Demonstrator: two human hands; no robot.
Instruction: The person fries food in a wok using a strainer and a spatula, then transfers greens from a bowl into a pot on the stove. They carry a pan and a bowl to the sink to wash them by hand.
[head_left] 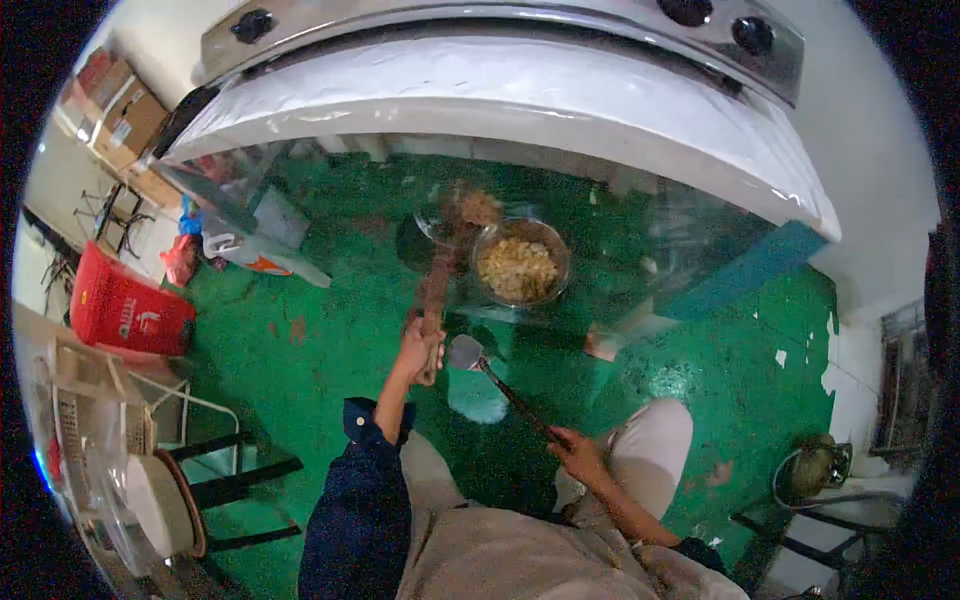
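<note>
My left hand (pixel 413 352) is closed around a long brown wooden-looking piece (pixel 433 290), smeared by motion, that reaches forward. In my right hand (pixel 578 458) is the dark handle of a spatula (pixel 466 353). Its flat grey blade points forward and left, close beside my left hand. Ahead of both hands, a round metal bowl (pixel 566 275) holds pale yellow, chopped food (pixel 518 268). Left of the bowl, a clear round dish (pixel 430 218) overlaps a blurred brown patch of food-like stuff (pixel 478 208).
A stove front with black knobs (pixel 752 36) spans the far side above a white cover (pixel 540 85). A red bin (pixel 130 305) and a round-seated stool (pixel 160 500) stand left on the green floor (pixel 330 420). A small gas cylinder-like object (pixel 812 468) is at right.
</note>
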